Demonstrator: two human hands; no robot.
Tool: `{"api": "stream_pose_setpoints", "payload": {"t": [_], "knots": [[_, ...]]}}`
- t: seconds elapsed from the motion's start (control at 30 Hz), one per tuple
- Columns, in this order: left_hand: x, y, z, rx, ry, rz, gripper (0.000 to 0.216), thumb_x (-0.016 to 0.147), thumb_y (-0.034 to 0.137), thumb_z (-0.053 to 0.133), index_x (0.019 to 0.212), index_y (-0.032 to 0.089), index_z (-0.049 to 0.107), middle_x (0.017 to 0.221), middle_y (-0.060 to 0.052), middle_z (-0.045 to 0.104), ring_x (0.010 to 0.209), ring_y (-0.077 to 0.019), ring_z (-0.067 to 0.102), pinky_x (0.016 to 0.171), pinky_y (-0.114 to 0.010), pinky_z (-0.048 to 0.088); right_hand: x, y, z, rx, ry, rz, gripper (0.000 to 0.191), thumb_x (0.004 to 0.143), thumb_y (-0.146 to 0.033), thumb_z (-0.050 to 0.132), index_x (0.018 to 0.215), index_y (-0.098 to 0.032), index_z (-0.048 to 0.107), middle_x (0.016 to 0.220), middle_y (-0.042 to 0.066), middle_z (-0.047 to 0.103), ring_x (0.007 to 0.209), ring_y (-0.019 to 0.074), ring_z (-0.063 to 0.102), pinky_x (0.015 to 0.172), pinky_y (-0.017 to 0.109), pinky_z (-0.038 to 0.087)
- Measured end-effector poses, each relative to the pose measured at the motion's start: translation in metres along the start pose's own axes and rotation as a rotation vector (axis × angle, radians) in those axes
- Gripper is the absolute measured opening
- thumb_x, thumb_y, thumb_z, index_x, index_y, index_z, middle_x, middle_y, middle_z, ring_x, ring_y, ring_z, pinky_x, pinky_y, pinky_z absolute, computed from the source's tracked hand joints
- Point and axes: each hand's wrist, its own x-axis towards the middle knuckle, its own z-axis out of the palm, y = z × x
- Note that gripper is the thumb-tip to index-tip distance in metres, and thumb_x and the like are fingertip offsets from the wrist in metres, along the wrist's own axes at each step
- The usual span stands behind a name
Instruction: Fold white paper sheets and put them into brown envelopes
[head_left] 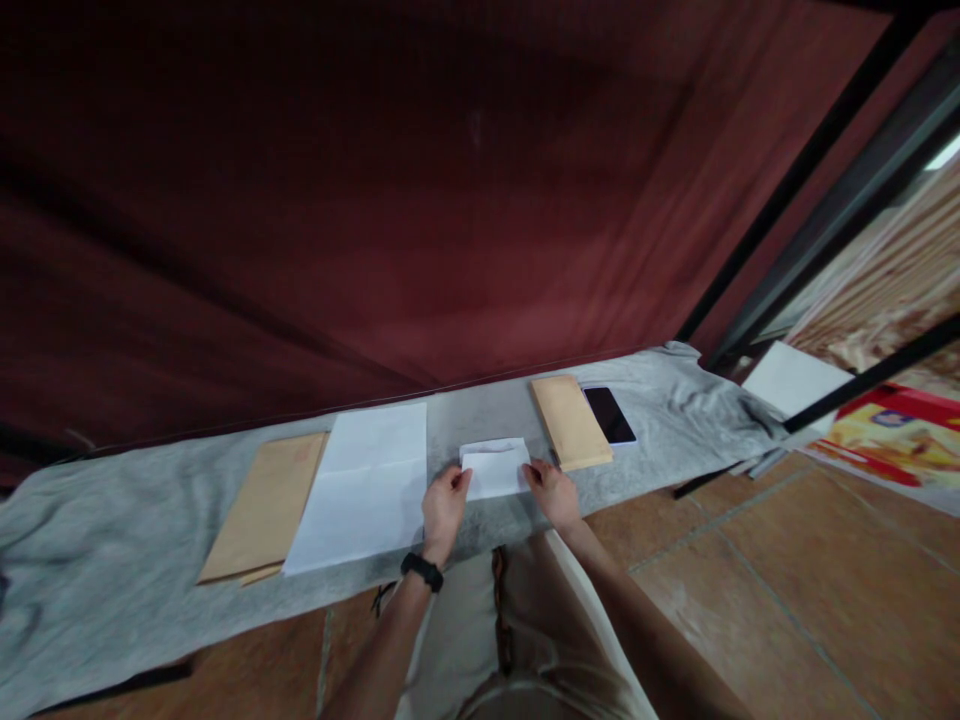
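A folded sheet of white paper [495, 473] is held between my two hands, just over the grey cloth. My left hand [445, 508], with a black band on its wrist, pinches the paper's left edge. At its right edge my right hand [553, 492] grips it between thumb and fingers. The upper part of the paper shows a fold line. Close to my right hand lies a stack of brown envelopes [571, 422]. To the left of my left hand rests a larger white sheet or stack of sheets [365, 480] with a crease across it.
A dark phone [609, 415] lies right of the brown envelopes. More brown envelopes [264, 507] lie at the left, partly under the white sheets. Grey cloth [105, 560] covers the narrow bench. A dark red curtain [450, 200] hangs behind; a white box [796, 380] stands at right.
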Motion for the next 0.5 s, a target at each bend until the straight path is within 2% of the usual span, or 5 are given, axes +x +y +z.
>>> {"api": "stream_pose_setpoints", "payload": {"t": [0.17,0.5], "knots": [[0.006,0.006,-0.001,0.123,-0.017,-0.038,0.022,0.096,0.034,0.055,0.088,0.021,0.070,0.082,-0.005,0.074,0.071,-0.0173,0.065,0.059,-0.025,0.033,0.009,-0.009,-0.001,-0.124,-0.034,0.063,0.031,0.100,-0.043,0.049,0.095,-0.023,0.072,0.087,0.010,0.077,0.078,0.0224,0.074,0.065,0.026,0.048],[0.017,0.019,-0.002,0.291,-0.060,-0.083,0.029,0.100,0.040,0.048,0.102,0.022,0.071,0.090,-0.009,0.077,0.080,-0.0217,0.072,0.065,-0.027,0.043,0.021,-0.018,0.000,-0.209,-0.035,0.071,0.033,0.102,-0.041,0.049,0.102,-0.016,0.070,0.088,0.016,0.076,0.083,0.0262,0.075,0.069,0.029,0.050]]}}
